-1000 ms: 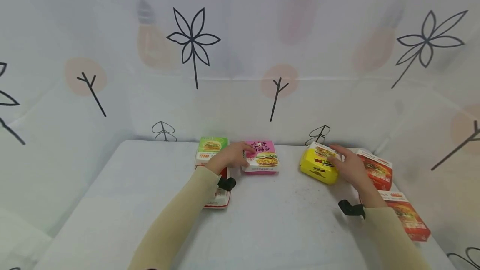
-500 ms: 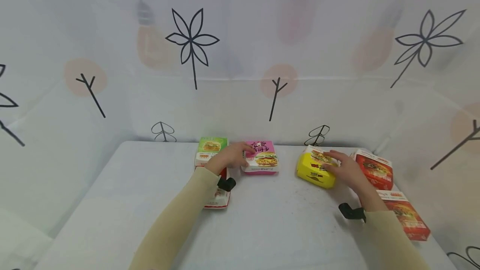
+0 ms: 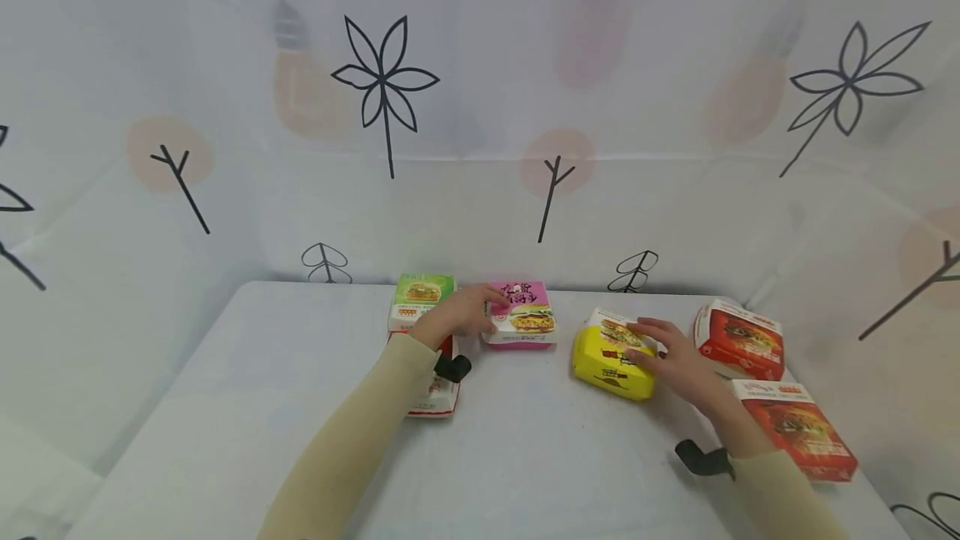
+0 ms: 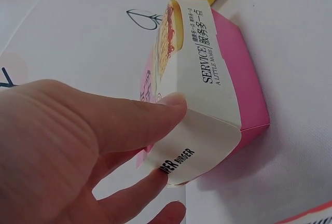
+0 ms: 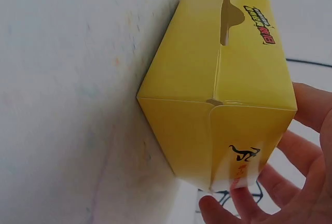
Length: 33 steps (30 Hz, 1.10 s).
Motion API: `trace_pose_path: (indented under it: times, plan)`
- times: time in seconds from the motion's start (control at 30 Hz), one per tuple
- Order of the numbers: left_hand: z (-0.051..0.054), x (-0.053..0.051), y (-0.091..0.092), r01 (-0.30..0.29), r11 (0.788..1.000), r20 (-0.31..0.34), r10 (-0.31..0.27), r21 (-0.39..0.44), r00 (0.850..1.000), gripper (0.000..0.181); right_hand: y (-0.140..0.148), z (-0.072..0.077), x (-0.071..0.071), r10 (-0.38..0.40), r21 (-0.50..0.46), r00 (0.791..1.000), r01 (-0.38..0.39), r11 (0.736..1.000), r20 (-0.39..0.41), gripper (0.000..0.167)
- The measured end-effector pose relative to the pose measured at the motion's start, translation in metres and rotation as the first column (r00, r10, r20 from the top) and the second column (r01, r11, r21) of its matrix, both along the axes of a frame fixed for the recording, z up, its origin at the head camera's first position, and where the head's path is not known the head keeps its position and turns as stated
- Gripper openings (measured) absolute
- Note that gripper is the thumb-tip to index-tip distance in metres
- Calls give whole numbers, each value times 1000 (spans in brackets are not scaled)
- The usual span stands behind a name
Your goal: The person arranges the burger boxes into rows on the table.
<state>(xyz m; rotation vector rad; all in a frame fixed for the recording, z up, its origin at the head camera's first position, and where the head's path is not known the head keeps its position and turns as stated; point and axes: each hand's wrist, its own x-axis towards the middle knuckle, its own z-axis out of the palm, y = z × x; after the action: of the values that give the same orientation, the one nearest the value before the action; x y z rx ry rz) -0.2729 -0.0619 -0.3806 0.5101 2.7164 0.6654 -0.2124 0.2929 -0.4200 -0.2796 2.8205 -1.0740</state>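
On a white table [image 3: 225, 407] with 6 cartons, a near red box [image 3: 806, 432] lies right and a red-and-white box [image 3: 437, 402] left, partly behind the left sleeve [image 3: 352, 440]. Farther, right of centre, the right hand [image 3: 682, 365] curves thumb and fingers round a yellow box's [image 3: 611, 362] right end, a far red box [image 3: 738, 342] beyond it. Farther still, the left hand [image 3: 461, 312], fingers relaxed and apart, touches the left side of a pink-and-white box [image 3: 525, 319], beside a green-and-white box [image 3: 422, 294], before a flower-printed backdrop [image 3: 465, 215].
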Motion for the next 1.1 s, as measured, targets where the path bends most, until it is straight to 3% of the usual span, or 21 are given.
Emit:
trace_pose_path:
  times: [0.47, 1.1]
  plan:
    - [-2, -1, 2, -3, 1000, -4, 3, -3, 1000, 50, -31, -5, 34, 34, -85, 999, -34, 996, -1, 59]
    - [-6, -6, 4, -11, 1000, -8, 11, -11, 1000, 51, -60, -10, 52, 61, -126, 998, -63, 990, -19, 53]
